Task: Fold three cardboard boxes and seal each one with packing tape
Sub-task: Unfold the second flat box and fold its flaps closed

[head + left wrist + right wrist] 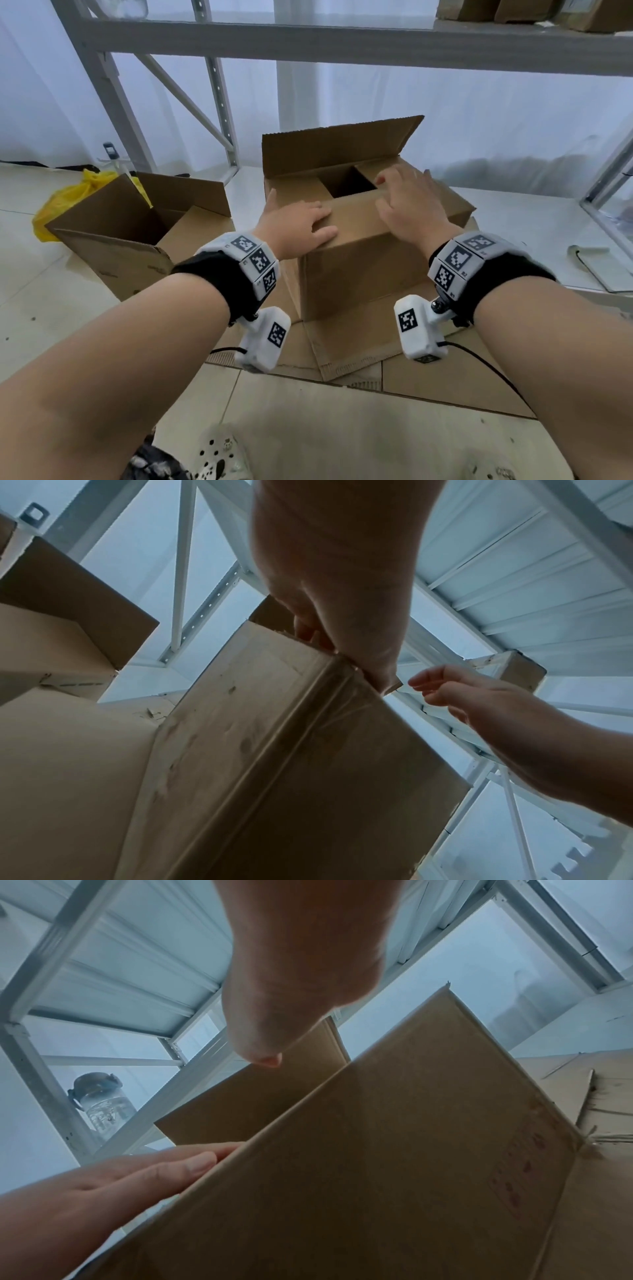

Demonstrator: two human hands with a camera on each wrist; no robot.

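Pressing flat, the left hand (301, 222) holds the upright brown cardboard box's (363, 274) near flap (356, 219) down. The right hand (411, 202), fingers spread and grasping nothing, should fold the raised far flap (335, 147) squarely onto it.

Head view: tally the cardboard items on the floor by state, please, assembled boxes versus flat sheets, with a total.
Boxes standing with top flaps partly folded: 1, the box under both hands
Boxes standing fully open: 1, the box to the left
Flattened cardboard sheets: 1, the sheet beneath the centre box
Total: 3

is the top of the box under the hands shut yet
Not yet. The box has its near flap pressed flat by both hands, but the far flap stands upright and a dark gap stays open.
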